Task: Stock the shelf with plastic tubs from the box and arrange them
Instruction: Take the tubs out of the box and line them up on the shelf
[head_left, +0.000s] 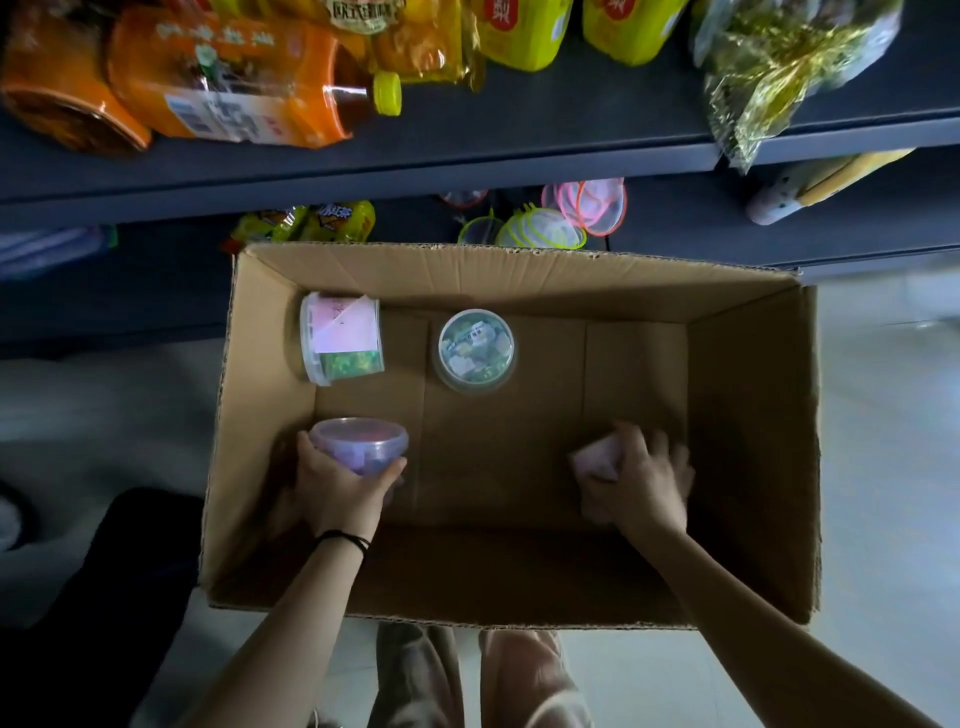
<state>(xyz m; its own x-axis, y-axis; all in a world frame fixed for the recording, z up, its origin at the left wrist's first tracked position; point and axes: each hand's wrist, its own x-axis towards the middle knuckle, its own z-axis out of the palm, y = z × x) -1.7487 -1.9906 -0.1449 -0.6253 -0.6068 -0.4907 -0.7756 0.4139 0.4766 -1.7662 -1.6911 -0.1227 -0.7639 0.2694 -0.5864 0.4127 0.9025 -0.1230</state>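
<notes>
Now left hand (343, 488) grips a purplish tub (363, 441), right hand (649, 478) a pink tub (597, 460).

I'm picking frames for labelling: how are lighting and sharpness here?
Head view: dim, deep shadow on the near wall of the brown cardboard box; the right hand and the pale pink tub it grips are motion-blurred; the purple clear-lidded plastic tub in the left hand is sharper.
</notes>
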